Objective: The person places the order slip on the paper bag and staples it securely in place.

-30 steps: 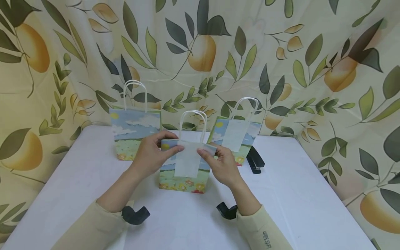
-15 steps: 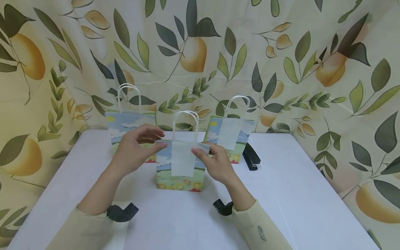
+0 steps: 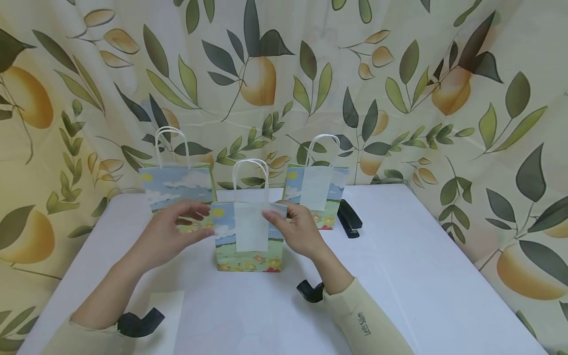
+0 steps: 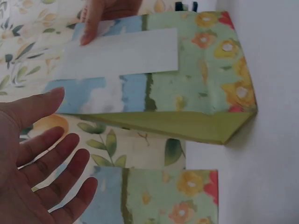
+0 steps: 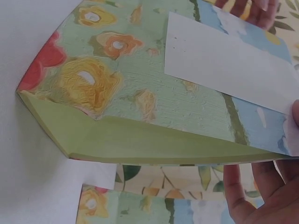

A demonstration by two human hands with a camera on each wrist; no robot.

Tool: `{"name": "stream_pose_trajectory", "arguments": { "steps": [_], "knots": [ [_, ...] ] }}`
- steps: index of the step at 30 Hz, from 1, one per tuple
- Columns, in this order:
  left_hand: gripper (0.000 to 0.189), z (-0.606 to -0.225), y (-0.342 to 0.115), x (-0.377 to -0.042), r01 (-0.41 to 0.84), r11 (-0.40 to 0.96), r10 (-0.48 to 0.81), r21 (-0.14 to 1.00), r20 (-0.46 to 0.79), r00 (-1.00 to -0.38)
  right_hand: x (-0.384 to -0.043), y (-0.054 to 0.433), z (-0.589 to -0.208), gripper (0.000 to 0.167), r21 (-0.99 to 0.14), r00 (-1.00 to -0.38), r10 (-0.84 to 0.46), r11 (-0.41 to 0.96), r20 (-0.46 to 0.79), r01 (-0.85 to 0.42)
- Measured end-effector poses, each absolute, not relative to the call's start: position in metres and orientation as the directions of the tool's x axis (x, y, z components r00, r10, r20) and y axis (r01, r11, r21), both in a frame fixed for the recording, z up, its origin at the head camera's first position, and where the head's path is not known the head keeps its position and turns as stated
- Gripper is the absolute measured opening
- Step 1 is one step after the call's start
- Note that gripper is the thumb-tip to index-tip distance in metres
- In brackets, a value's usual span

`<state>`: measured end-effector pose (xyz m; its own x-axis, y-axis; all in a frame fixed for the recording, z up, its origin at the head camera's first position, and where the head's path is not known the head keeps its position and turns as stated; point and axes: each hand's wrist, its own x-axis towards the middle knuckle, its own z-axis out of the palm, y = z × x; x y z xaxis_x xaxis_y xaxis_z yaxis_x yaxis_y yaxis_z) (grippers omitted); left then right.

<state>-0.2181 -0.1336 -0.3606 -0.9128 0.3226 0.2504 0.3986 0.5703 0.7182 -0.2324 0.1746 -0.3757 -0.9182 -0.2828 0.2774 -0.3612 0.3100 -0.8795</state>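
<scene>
A small paper gift bag (image 3: 248,261) printed with sky, grass and flowers stands upright on the white table in the head view. White twisted handles (image 3: 250,165) rise from its top, and a blank white paper strip (image 3: 251,229) covers the middle of its front. My right hand (image 3: 299,229) pinches the bag's upper right edge, thumb in front and fingers behind. Just off the bag's left side is my left hand (image 3: 161,236), its fingers spread and holding nothing. The left wrist view shows that same left hand (image 4: 42,163) beside the bag's folded green side (image 4: 187,126).
Behind, a similar bag (image 3: 177,185) stands at the left and another (image 3: 326,219), with a white strip on its front, at the right. A black stapler (image 3: 349,218) lies beside the right one. A pale paper sheet (image 3: 166,305) is near the left sleeve. Floral curtain (image 3: 284,74) hangs behind.
My left hand has let go of the bag's upper left edge and moved left and down. My right hand keeps its pinch. The head view has shifted, so things appear farther left.
</scene>
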Motion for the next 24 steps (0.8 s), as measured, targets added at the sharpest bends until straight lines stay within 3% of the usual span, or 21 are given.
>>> {"name": "stream_pose_trajectory", "arguments": {
  "steps": [7, 15, 24],
  "knots": [
    [0.060, -0.375, -0.133, -0.224, 0.382, 0.541, 0.321, 0.749, 0.235, -0.917, -0.230, 0.174, -0.373, 0.022, -0.884, -0.923, -0.280, 0.314, 0.263, -0.348],
    [0.075, -0.379, -0.103, -0.244, 0.316, 0.378, 0.336, 0.870, 0.189, -0.923, -0.229, 0.177, -0.374, 0.023, -0.886, -0.923, -0.277, 0.306, 0.266, -0.347],
    [0.041, -0.384, -0.084, -0.254, 0.235, 0.167, 0.387, 0.957, 0.156, -0.909, -0.230, 0.177, -0.376, 0.024, -0.897, -0.916, -0.300, 0.270, 0.267, -0.350]
  ]
}}
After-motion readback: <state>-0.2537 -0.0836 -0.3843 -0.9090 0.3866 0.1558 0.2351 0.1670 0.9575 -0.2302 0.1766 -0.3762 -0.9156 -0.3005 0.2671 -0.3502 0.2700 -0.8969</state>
